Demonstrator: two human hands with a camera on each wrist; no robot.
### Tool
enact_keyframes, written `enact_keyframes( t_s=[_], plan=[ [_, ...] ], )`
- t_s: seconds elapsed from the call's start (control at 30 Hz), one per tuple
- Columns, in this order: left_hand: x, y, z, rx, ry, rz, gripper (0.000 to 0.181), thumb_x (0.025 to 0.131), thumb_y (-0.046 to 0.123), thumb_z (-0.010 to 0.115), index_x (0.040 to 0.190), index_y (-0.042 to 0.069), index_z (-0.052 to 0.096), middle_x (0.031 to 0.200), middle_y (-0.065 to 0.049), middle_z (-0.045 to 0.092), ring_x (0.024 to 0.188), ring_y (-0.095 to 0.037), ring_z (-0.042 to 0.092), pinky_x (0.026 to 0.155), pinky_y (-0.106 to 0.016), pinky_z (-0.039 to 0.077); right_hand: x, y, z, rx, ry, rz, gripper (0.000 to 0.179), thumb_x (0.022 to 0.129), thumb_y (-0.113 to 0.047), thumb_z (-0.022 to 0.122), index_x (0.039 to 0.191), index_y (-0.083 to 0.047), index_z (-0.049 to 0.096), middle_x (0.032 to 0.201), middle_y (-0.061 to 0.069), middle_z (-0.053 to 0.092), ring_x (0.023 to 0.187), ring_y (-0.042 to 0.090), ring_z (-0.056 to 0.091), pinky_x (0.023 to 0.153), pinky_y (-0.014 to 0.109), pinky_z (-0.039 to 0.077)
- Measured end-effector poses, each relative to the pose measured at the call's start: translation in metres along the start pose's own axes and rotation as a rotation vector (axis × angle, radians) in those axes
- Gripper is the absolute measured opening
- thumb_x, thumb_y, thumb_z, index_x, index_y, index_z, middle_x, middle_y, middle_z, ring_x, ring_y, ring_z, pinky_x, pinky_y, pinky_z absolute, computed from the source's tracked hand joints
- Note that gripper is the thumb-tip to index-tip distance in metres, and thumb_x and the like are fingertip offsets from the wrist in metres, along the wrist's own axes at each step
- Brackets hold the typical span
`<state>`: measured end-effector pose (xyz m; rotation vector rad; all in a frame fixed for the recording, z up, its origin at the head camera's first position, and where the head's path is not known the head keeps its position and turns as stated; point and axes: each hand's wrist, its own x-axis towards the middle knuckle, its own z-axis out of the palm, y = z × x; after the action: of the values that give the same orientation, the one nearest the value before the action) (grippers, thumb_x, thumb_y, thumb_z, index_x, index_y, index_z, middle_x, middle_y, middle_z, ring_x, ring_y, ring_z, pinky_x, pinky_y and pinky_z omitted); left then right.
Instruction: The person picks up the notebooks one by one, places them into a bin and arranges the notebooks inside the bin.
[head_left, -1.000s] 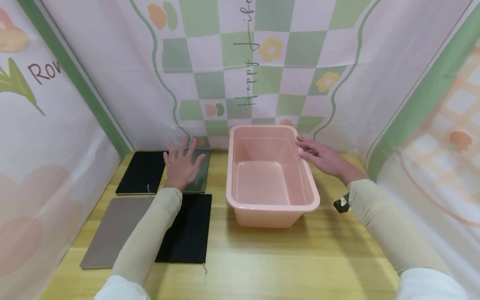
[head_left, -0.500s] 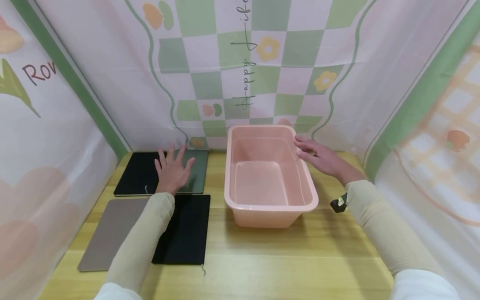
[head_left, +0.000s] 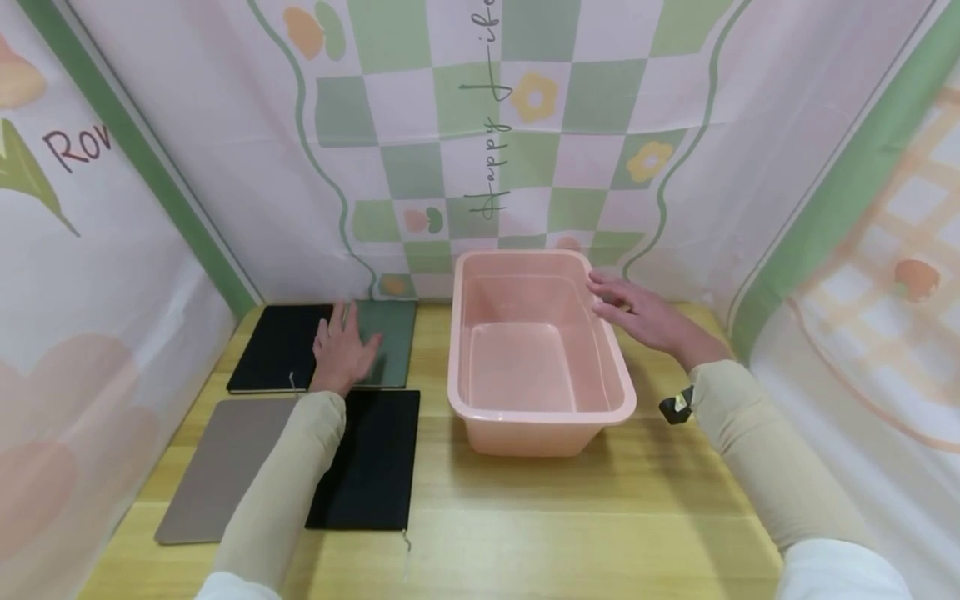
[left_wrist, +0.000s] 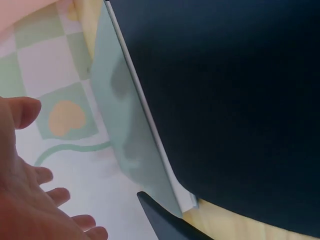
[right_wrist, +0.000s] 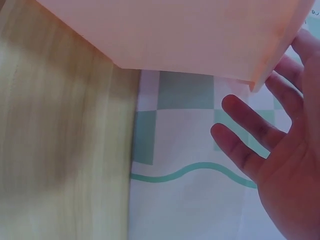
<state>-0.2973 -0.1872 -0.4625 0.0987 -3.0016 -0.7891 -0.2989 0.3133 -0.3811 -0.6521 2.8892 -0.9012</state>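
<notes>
While the left hand (head_left: 341, 354) is laid flat, fingers straight, on the green notebook (head_left: 390, 346) at the back of the wooden table (head_left: 600, 517), the pink tub's (head_left: 536, 412) right rim is touched by the open, empty right hand (head_left: 648, 317).

wooden table (head_left: 525, 517), patterned backdrop (head_left: 465, 125), tan notebook (head_left: 217, 467)

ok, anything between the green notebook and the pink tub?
Nothing: in the head view only a bare strip of wooden table separates the green notebook, under the left hand, from the pink tub.
</notes>
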Motion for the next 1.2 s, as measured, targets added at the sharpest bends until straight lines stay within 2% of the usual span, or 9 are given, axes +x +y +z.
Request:
enact_keyframes(
  t_s=[0.17,0.4,0.77,1.0,1.2],
  plan=[
    [-0.001,-0.002,0.0,-0.017,-0.013,-0.035,0.082,0.102,0.049,0.045,0.166,0.013,0.007,0.171,-0.021,0.005,0.153,-0.055,0.006,0.121,-0.071,0.013,0.001,-0.001,-0.003,-0.018,-0.008,-0.024,0.059,0.108,-0.042,0.048,0.159,-0.014,0.038,0.171,0.003,0.024,0.135,0.04,0.054,0.111,0.061,0.041],
    [-0.004,-0.006,0.002,-0.039,-0.05,-0.08,0.085,0.1,0.049,0.05,0.165,0.011,0.01,0.163,-0.031,0.016,0.145,-0.056,0.019,0.114,-0.07,0.023,0.0,-0.003,-0.002,-0.022,-0.013,-0.026,0.058,0.107,-0.041,0.049,0.157,-0.012,0.04,0.171,0.005,0.024,0.131,0.039,0.057,0.111,0.061,0.041],
    [-0.007,-0.015,0.006,-0.02,-0.137,-0.11,0.094,0.098,0.054,0.054,0.164,0.006,0.009,0.159,-0.039,0.018,0.144,-0.058,0.021,0.116,-0.071,0.026,-0.002,-0.005,-0.001,-0.023,-0.019,-0.012,0.059,0.107,-0.043,0.049,0.157,-0.013,0.04,0.17,0.005,0.026,0.123,0.036,0.06,0.108,0.06,0.044],
    [-0.007,-0.016,0.004,-0.015,-0.164,-0.125,0.097,0.096,0.054,0.058,0.164,0.006,0.008,0.158,-0.041,0.018,0.143,-0.06,0.022,0.115,-0.071,0.027,-0.001,-0.002,-0.002,-0.011,-0.025,-0.003,0.06,0.107,-0.045,0.048,0.158,-0.014,0.039,0.171,0.004,0.023,0.132,0.044,0.056,0.114,0.061,0.04],
    [-0.007,-0.017,0.002,-0.016,-0.186,-0.156,0.102,0.094,0.055,0.061,0.164,0.005,0.005,0.155,-0.044,0.022,0.14,-0.06,0.026,0.111,-0.07,0.034,-0.002,-0.003,-0.003,-0.023,-0.025,0.003,0.06,0.107,-0.046,0.047,0.157,-0.014,0.04,0.171,0.003,0.022,0.136,0.047,0.052,0.117,0.062,0.036]
  ],
)
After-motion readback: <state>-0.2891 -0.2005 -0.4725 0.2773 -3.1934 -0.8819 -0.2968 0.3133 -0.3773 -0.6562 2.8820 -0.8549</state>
